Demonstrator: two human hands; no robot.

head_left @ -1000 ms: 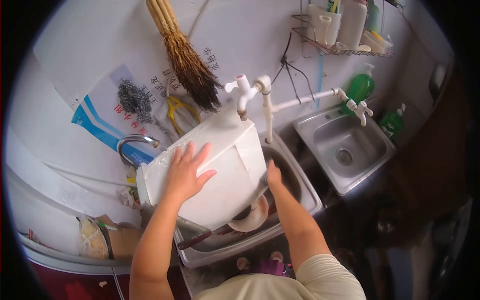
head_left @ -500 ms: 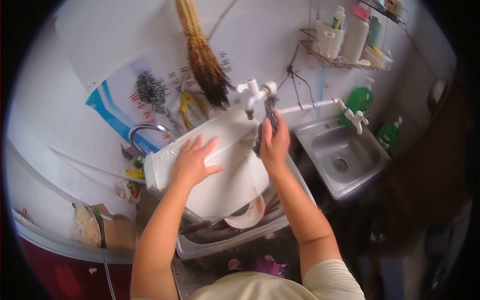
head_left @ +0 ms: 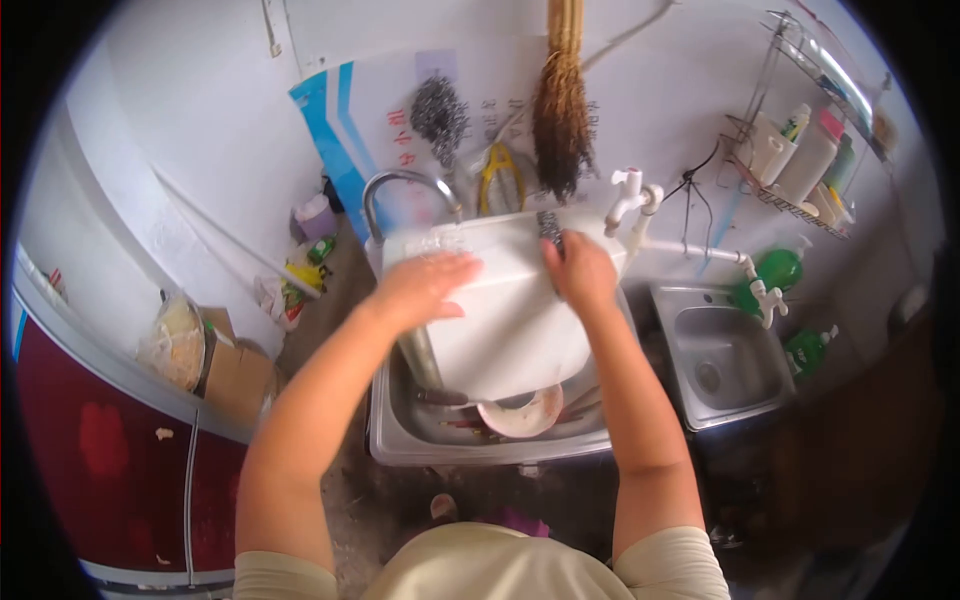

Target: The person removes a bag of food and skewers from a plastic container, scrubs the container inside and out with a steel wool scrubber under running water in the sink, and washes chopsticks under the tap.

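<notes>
A large white slab-like piece [head_left: 510, 340], perhaps a tub or cutting board, leans across the metal sink [head_left: 385, 430]. My left hand [head_left: 425, 288] lies on its upper left part with fingers stretched out, slightly blurred. Against the upper right part, my right hand [head_left: 585, 268] is closed around a dark grey steel wool scourer [head_left: 549, 228], most of it hidden by the fingers. Beneath the white piece's lower edge sit a pale bowl [head_left: 530, 418] and a dark handle [head_left: 442, 398]. The curved metal faucet [head_left: 410, 178] reaches over the upper left corner, where clear water seems to splash.
A white tap [head_left: 628, 195] projects from the wall just beyond my right hand. A straw brush [head_left: 563, 120], a second scourer [head_left: 440, 115] and yellow-handled scissors [head_left: 500, 180] hang above. At right are a small sink [head_left: 735, 400] and green bottles [head_left: 780, 268].
My view has swung left and straightened. The white piece stands less tilted. My right hand, with the scourer, has moved from beside the tap onto the white piece; my left hand stays on it.
</notes>
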